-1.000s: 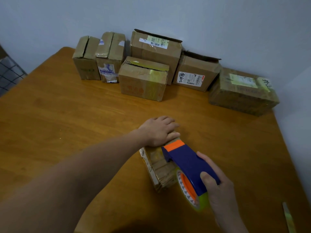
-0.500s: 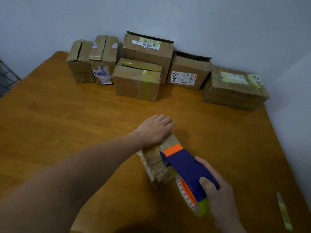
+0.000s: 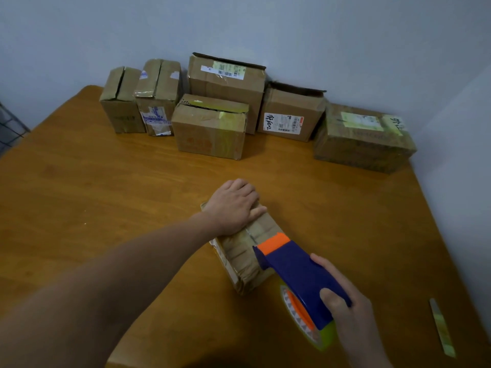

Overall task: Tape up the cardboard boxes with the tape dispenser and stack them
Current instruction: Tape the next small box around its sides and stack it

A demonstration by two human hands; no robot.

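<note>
Wooden table (image 3: 106, 187), pale blue-grey walls (image 3: 318, 35), dim corner

Small box (image 3: 239, 261) at centre of table (image 3: 79, 195), tape dispenser (image 3: 300, 274) on its near end; six boxes (image 3: 212, 131) behind, along the wall (image 3: 265, 27)

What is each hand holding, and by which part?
Right hand grips the dispenser by the rear of its blue body. Left hand holds nothing: it presses flat on the far end of the box top.
</note>
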